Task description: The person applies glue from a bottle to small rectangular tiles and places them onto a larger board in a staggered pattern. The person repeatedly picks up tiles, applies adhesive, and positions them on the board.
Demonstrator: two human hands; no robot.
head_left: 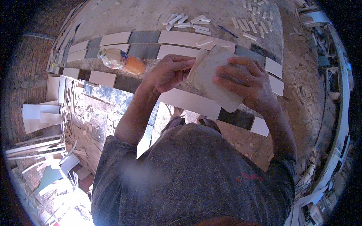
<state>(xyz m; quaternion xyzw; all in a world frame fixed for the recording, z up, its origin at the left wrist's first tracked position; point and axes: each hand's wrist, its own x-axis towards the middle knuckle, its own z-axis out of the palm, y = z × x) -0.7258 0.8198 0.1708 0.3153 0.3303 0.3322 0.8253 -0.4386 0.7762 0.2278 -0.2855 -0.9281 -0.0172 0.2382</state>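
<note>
In front of my chest, over the table edge, I hold a pale flat sheet (213,71) with a rounded lower corner and a brownish left edge. My right hand (247,77) grips it from the right, fingers spread across its face. At its left edge, my left hand (171,71) is closed in a pinch; the fingertips are partly hidden there. White strips (188,96) and dark strips (235,118) lie in rows on the table below. A clear bottle of orange liquid (134,64) rests on its side, left of my left hand.
The dusty worktable (128,15) carries several small white blocks (183,20) at the back and more at the far right. A blue pen (227,31) lies between them. Offcuts and sheets (41,116) lean at the left; wood scraps (309,169) lie at the right.
</note>
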